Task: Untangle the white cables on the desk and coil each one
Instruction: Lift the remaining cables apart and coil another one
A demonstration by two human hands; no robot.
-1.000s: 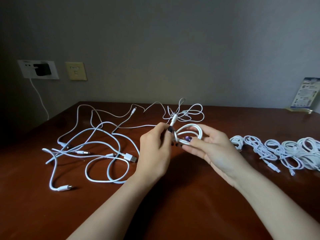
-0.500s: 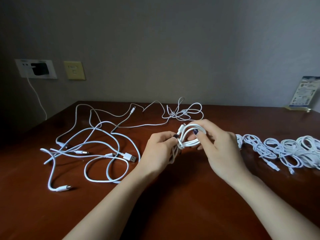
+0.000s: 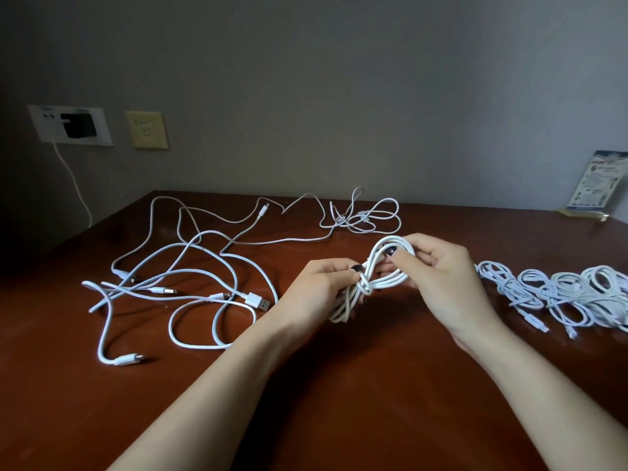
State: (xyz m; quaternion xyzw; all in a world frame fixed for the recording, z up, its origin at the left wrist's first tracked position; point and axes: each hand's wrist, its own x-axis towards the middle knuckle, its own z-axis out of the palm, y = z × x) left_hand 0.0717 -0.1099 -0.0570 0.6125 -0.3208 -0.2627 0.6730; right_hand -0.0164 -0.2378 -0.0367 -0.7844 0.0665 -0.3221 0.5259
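Hands: two, left hand (image 3: 319,287), right hand (image 3: 438,277). Held coil (image 3: 384,283): one. Finished coils (image 3: 571,294): roughly five (overlap blurs count). Loose cables (image 3: 190,266): several, number unclear. Wall plates: two (image 3: 40,125) (image 3: 146,130). Charger (image 3: 80,125): one. Card (image 3: 598,181): one.

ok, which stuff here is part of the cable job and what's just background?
Job: coil, gripped by left hand and right hand; loose tangled cables on the left; knotted cable at the back; finished coils on the right.
Lying about: black charger; yellow wall plate; leaflet stand.
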